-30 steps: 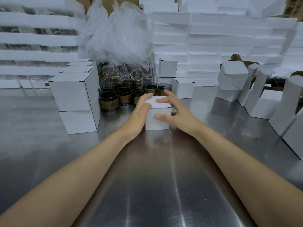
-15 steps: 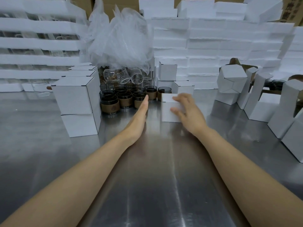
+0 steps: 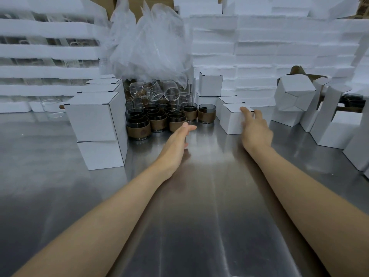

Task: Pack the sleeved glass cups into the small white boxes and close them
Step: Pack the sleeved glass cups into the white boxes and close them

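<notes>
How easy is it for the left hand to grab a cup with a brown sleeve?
Probably yes, easy: the left hand is open and empty, right beside the nearest sleeved cup, with nothing between them. The stacked boxes stand off to its left.
</notes>
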A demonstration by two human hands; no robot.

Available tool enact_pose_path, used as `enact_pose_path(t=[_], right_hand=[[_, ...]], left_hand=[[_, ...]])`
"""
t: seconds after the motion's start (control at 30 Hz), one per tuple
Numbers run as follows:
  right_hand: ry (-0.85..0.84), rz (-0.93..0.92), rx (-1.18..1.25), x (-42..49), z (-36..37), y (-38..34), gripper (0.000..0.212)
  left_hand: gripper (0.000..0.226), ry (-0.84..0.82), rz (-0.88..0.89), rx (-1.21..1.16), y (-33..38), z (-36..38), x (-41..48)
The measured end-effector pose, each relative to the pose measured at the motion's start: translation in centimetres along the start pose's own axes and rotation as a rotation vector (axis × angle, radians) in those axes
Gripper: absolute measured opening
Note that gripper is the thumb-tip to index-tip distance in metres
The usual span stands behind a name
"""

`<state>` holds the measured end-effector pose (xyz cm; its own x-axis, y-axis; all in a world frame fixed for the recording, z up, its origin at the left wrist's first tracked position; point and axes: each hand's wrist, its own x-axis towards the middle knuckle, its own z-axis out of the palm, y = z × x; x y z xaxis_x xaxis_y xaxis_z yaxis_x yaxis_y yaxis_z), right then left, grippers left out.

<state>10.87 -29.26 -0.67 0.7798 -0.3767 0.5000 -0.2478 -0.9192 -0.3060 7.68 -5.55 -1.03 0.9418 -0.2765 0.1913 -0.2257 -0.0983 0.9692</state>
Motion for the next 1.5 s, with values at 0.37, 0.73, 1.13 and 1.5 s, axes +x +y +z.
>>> enact_pose_path(t=[0.37,0.73,1.13,1.5], right_hand=[[0.139,-0.19,0.142,-2.4,-0.9,-3.9,0.07],[-0.137,-0.439,0.1,-3.3,2.2,-11.6,0.065],[-0.221,-0.384,0.423,-4.2,1.4,-11.5,0.028],[-0.237,-0.213,0.771,-7.8,-1.6,-8.3,0.025]], left_hand=[[0.039,0.124,-0.051,-0.122,0.6,0.1,0.2],[0.039,0.405,-0.172,-0.465,-0.4,-0.4,2.1],[0.038,0.4,-0.14,-0.252,-0.5,-0.6,1.6],[0.06,0.042,-0.004,-0.066,1.3,-0.1,-0.6]])
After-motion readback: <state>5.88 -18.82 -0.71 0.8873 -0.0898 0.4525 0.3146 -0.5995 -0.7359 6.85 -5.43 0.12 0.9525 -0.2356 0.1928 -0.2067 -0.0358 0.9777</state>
